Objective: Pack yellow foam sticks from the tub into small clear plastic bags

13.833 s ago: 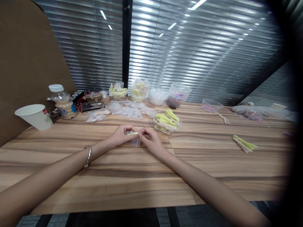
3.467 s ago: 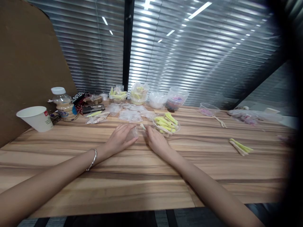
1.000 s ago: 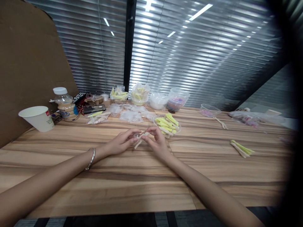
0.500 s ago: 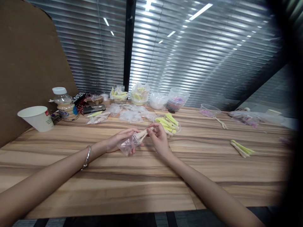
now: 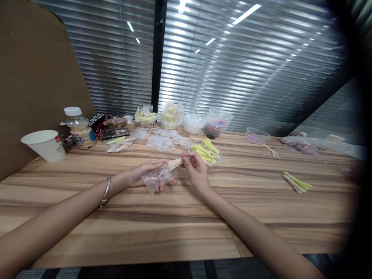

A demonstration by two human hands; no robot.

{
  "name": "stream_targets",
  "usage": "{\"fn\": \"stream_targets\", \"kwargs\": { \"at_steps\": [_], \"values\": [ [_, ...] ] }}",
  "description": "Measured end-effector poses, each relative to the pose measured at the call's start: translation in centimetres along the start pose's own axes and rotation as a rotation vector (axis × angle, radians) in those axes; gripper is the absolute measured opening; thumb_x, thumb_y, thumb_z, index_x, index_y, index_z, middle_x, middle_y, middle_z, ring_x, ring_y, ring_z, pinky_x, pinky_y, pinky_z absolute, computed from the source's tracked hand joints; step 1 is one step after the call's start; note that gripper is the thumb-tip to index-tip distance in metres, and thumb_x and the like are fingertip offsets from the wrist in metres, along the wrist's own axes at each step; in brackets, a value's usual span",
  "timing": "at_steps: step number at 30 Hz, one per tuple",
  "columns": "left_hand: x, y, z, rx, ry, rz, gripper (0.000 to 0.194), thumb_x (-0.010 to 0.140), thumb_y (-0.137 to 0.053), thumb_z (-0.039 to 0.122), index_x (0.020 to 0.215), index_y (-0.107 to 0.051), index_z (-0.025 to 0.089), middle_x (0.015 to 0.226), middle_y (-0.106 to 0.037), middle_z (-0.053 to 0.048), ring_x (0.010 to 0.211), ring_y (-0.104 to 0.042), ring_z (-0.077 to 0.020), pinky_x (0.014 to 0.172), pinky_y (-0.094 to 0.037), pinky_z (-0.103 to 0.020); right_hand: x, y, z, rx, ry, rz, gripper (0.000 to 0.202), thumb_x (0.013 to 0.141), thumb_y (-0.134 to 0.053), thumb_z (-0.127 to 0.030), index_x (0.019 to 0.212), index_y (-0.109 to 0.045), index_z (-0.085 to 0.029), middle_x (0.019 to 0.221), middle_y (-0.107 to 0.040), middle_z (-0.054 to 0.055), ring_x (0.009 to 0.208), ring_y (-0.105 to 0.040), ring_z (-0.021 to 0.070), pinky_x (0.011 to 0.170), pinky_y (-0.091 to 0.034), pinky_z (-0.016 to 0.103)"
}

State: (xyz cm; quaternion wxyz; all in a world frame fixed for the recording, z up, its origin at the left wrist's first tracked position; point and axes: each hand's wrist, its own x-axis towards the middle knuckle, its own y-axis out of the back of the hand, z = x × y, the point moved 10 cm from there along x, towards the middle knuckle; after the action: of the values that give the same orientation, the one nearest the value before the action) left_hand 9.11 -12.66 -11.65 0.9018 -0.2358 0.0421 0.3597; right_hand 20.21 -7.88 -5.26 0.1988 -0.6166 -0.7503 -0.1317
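Observation:
Over the middle of the table, my left hand (image 5: 147, 172) is closed around a small clear plastic bag (image 5: 155, 179), some fingers showing beneath it. Thin cream-white strips (image 5: 174, 164) stick out of the bag's right end. The fingers of my right hand (image 5: 197, 172) pinch the far end of these strips; what the strips are I cannot make out. Just behind my right hand is a clear bowl (image 5: 220, 159) of yellow-green pieces (image 5: 207, 150).
A paper cup (image 5: 43, 145) and a drink bottle (image 5: 80, 130) stand at the left. Flat clear bags (image 5: 161, 141) lie behind my hands, with plastic tubs (image 5: 217, 122) further back. At right lie a yellow-and-white bundle (image 5: 297, 183) and a clear dish (image 5: 258, 135).
The bag in my left hand has shifted slightly left and down. The strips now lie closer together, where before they were spread. My right hand has barely moved.

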Motion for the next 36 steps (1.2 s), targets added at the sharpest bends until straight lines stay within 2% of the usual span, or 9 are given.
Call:
{"fn": "stream_targets", "kwargs": {
  "at_steps": [7, 11, 18, 21, 26, 31, 36],
  "values": [
    [0.1, 1.0, 1.1, -0.031, -0.109, 0.007, 0.063, 0.081, -0.029, 0.052, 0.136, -0.02, 0.024, 0.121, -0.052, -0.019, 0.068, -0.061, -0.0116, 0.062, -0.049, -0.025, -0.5, -1.2, -0.6, -0.063, 0.037, -0.096, 0.013, 0.081, -0.058, -0.029, 0.086, -0.055, -0.018, 0.08, -0.059, 0.003, 0.068, -0.06, 0.0137, 0.063, -0.05, 0.028],
    [0.3, 1.8, 0.9, -0.036, -0.104, 0.039, 0.066, 0.08, -0.029, 0.054, 0.136, -0.02, 0.021, 0.123, -0.048, -0.02, 0.069, -0.059, -0.0117, 0.063, -0.047, -0.025, -0.7, -1.0, -1.4, -0.066, 0.081, -0.077, 0.011, 0.081, -0.058, -0.026, 0.088, -0.056, -0.017, 0.081, -0.059, 0.002, 0.069, -0.06, 0.0126, 0.064, -0.049, 0.026],
    [0.1, 1.3, 1.2, -0.051, -0.111, 0.036, 0.063, 0.08, -0.03, 0.054, 0.136, -0.02, 0.026, 0.118, -0.052, -0.015, 0.07, -0.058, -0.0101, 0.063, -0.047, -0.023, -0.8, -0.9, -2.3, -0.133, 0.167, -0.088, 0.01, 0.084, -0.055, -0.025, 0.091, -0.056, -0.018, 0.088, -0.059, 0.004, 0.079, -0.057, 0.0127, 0.07, -0.047, 0.026],
    [0.1, 1.3, 1.2, -0.044, -0.107, 0.035, 0.059, 0.081, -0.029, 0.053, 0.135, -0.022, 0.028, 0.116, -0.054, -0.013, 0.07, -0.059, -0.0097, 0.063, -0.047, -0.023, -0.7, -1.2, -1.5, -0.111, 0.121, -0.119, 0.014, 0.083, -0.056, -0.027, 0.094, -0.053, -0.018, 0.089, -0.057, 0.003, 0.075, -0.057, 0.0115, 0.067, -0.046, 0.024],
    [0.2, 1.4, 1.1, -0.043, -0.105, 0.035, 0.061, 0.081, -0.029, 0.052, 0.136, -0.023, 0.025, 0.117, -0.053, -0.017, 0.067, -0.058, -0.0091, 0.06, -0.046, -0.022, -0.4, -1.7, -0.2, -0.029, 0.027, -0.156, 0.018, 0.079, -0.061, -0.027, 0.088, -0.048, -0.018, 0.076, -0.053, 0.0, 0.067, -0.053, 0.0102, 0.059, -0.042, 0.022],
    [0.2, 2.0, 1.2, -0.044, -0.118, 0.086, 0.061, 0.08, -0.034, 0.052, 0.134, -0.027, 0.024, 0.114, -0.054, -0.015, 0.068, -0.059, -0.011, 0.063, -0.048, -0.025, -0.4, -2.4, 0.1, -0.027, 0.034, -0.213, 0.015, 0.077, -0.063, -0.029, 0.085, -0.055, -0.018, 0.088, -0.056, 0.005, 0.083, -0.055, 0.0153, 0.071, -0.046, 0.028],
    [0.3, 1.9, 1.2, -0.029, -0.119, 0.081, 0.059, 0.08, -0.035, 0.051, 0.13, -0.033, 0.02, 0.115, -0.055, -0.016, 0.068, -0.058, -0.0107, 0.061, -0.05, -0.025, -0.6, -3.3, -0.8, -0.124, 0.114, -0.328, 0.015, 0.083, -0.055, -0.029, 0.093, -0.062, -0.019, 0.099, -0.057, 0.007, 0.097, -0.053, 0.0181, 0.086, -0.044, 0.034]
  ]
}}
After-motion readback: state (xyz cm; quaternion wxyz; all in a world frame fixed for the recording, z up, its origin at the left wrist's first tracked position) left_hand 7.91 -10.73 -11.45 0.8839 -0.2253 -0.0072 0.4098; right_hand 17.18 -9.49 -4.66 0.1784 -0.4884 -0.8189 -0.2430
